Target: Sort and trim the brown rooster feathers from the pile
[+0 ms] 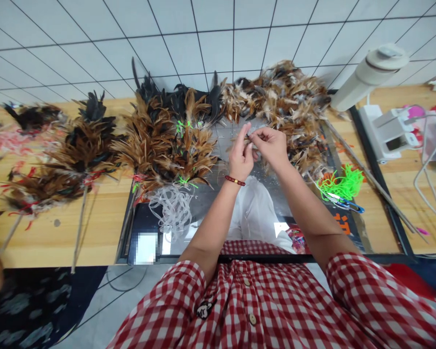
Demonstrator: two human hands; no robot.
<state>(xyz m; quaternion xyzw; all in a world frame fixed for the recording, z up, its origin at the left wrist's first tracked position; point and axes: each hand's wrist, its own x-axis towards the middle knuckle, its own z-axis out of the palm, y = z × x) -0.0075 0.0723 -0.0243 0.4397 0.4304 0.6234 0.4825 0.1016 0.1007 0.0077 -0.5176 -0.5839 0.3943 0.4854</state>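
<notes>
My right hand (pixel 272 144) pinches something small (pixel 249 139) beside my left hand (pixel 240 156), whose grip I cannot tell, feathers (pixel 294 99) heaped near, presumably for easy reach.

I can see a slim lane over the glass (pixel 204 196) between the left hand (pixel 241 155) and the brown feather bunches (pixel 148 145), white strips (pixel 172 208) beside its near end, while a feather heap (pixel 290 102), green strips (pixel 343 182) and a stick (pixel 370 177) crowd the right.
</notes>
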